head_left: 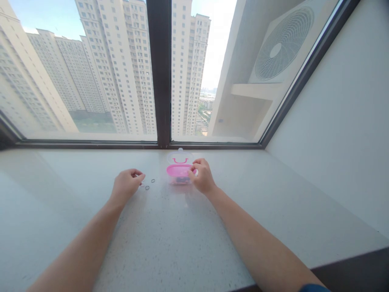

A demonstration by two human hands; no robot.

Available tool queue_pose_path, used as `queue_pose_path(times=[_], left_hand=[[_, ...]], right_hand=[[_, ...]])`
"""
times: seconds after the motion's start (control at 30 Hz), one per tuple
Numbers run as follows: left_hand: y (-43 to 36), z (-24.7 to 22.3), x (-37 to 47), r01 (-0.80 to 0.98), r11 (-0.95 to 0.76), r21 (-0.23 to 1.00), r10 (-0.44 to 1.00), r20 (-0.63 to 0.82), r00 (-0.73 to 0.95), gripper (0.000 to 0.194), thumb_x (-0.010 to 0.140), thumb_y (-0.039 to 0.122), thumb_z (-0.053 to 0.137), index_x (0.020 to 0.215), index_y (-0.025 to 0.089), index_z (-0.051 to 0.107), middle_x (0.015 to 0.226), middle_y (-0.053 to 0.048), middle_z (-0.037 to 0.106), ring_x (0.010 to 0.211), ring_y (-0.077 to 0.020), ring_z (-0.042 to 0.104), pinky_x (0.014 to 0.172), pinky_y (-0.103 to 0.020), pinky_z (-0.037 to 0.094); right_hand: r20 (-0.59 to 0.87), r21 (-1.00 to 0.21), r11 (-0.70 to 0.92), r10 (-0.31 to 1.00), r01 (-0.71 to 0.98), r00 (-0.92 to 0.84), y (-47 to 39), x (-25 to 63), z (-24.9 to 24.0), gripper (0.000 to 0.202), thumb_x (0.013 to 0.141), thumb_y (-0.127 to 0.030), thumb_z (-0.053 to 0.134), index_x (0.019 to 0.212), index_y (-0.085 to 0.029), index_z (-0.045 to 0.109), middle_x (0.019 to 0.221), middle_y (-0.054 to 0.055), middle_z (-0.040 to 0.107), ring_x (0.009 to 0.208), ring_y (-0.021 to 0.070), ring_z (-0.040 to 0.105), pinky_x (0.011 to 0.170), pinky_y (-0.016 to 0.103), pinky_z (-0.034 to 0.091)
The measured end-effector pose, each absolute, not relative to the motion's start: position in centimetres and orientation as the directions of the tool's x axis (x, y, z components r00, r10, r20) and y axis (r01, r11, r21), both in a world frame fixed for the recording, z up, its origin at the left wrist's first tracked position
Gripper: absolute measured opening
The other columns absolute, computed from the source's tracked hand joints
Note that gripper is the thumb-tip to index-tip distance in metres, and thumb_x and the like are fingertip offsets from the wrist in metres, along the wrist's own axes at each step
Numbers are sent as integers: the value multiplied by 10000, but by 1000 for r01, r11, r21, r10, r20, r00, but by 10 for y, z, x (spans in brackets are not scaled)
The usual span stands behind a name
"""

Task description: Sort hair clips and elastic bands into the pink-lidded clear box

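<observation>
A small clear plastic box [180,181] with a pink rim stands on the pale speckled sill, with dark little items inside. Its clear lid [180,157], which has a pink handle, is tipped back toward the window. My right hand [203,177] pinches the box at its right end, where a white bit shows beside the fingers. To the left, my left hand [127,184] has its fingertips together near the surface; what they hold, if anything, is too small to name. Just right of those fingers lie two small dark rings, a farther ring [153,181] and a nearer ring [147,187].
The speckled sill [164,243] runs up to a dark window frame [164,81]. On the right a white wall [340,121] bounds it. Tall buildings and an air-conditioner unit [281,46] are outside the glass.
</observation>
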State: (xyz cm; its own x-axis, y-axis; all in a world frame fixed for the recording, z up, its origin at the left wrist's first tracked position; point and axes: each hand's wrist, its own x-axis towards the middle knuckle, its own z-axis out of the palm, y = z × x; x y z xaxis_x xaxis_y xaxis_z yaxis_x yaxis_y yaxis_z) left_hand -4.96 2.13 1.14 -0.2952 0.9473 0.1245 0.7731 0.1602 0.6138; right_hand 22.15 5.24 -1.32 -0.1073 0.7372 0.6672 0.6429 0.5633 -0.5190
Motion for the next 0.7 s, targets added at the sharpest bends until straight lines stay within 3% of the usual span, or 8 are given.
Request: queue_pose_path(times=[0.17,0.47,0.7], left_hand=[[23,8,-57,814,163,557,955,118,-272,252,688,409,574,767,203,695,694,-36,698,688,-214,636,596,-277,413],[32,-2,-68,913,79,400,990,76,-119,281,716,323,583,924,228,747,956,-89,712,877,-275,640,797,-341,447],[37,-8,-73,913,41,407,996,55,-69,315,721,317,580,964,217,754,1024,-136,698,958,-325,618,824,-382,448]], right_hand=[[679,-503,562,727,656,-103,50,221,-10,204,804,-211,536,626,-150,613,908,94,536,887,206,492,866,368,394],[695,-553,575,718,603,-46,48,219,-8,143,750,-159,553,617,-156,605,860,86,552,852,201,521,828,346,417],[703,-615,569,710,545,52,48,223,-4,209,791,-180,500,625,-157,625,838,76,561,839,194,532,810,340,415]])
